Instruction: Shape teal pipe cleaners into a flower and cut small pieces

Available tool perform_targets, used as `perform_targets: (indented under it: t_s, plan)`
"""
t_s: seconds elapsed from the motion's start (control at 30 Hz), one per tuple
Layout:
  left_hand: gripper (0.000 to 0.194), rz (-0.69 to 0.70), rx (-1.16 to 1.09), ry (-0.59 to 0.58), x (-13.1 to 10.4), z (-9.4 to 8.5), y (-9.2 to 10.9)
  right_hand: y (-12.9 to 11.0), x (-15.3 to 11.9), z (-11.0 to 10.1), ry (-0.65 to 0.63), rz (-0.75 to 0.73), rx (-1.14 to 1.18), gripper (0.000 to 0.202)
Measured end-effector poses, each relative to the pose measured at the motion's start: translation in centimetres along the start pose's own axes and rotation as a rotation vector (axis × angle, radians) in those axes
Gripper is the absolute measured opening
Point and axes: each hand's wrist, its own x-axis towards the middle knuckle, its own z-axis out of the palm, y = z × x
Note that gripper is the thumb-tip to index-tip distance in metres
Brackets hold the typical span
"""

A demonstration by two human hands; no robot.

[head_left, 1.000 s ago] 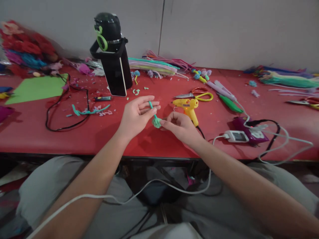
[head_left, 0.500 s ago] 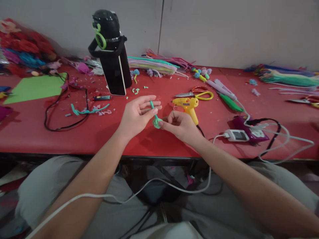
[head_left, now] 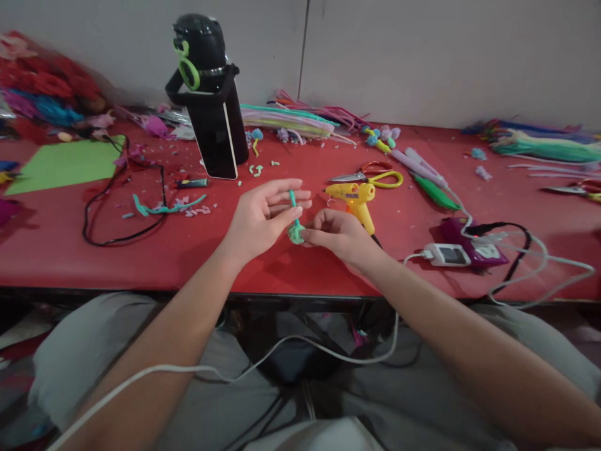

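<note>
A small light-green fuzzy pipe-cleaner flower (head_left: 295,234) with a teal stem (head_left: 293,199) is held over the front of the red table. My left hand (head_left: 263,216) has its thumb and fingers about the stem, the fingers pointing right. The fingertips of my right hand (head_left: 340,235) pinch the green flower's right side. Just beyond my right hand lies a yellow glue gun (head_left: 354,195), with red-and-yellow-handled scissors (head_left: 375,175) behind it.
A black bottle (head_left: 201,75) stands at the back left, a phone (head_left: 216,141) against it. Pipe-cleaner bundles (head_left: 291,122) lie along the wall. A green sheet (head_left: 70,164) and black cable (head_left: 87,213) are left. A purple pack (head_left: 481,254) with white cables is right.
The green flower and its stem have shifted very slightly, the stem tip moving a little right. Both hands keep nearly the same pose and place.
</note>
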Motion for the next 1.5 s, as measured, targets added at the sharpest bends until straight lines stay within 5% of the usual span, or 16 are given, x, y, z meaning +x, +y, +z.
perform_targets:
  t_s: [0.2, 0.8, 0.97, 1.1, 1.23, 1.3, 1.4, 1.5]
  plan:
    - [0.038, 0.021, 0.019, -0.009, 0.0, 0.1, 0.0, -0.6, -0.1, 0.3, 0.019, 0.078, 0.155, 0.043]
    - [0.037, 0.011, 0.010, -0.024, -0.2, 0.3, 0.1, 0.4, 0.2, 0.3, 0.002, -0.028, -0.042, 0.032]
    - [0.038, 0.001, 0.011, 0.014, 0.4, -0.6, -0.3, -0.7, 0.0, -0.1, -0.027, 0.051, -0.005, 0.031]
    - [0.038, -0.025, -0.036, 0.093, 1.2, -1.9, -1.0, -3.3, -0.6, -1.7, -0.161, 0.160, -0.350, 0.027]
    - [0.039, -0.050, -0.036, 0.103, 1.6, -2.5, -1.4, -6.0, -2.1, -4.7, -0.387, 0.293, -0.838, 0.050]
    - [0.039, -0.053, -0.040, 0.088, 1.6, -2.4, -1.4, -6.7, -2.7, -6.6, -0.343, 0.335, -1.061, 0.061]
    - [0.040, -0.052, -0.049, 0.065, 1.5, -2.2, -1.2, -6.5, -2.7, -9.0, -0.091, 0.387, -1.275, 0.065]
    - [0.040, -0.052, -0.060, 0.050, 1.4, -2.1, -1.0, -4.7, -1.5, -9.7, 0.146, 0.249, -1.250, 0.061]
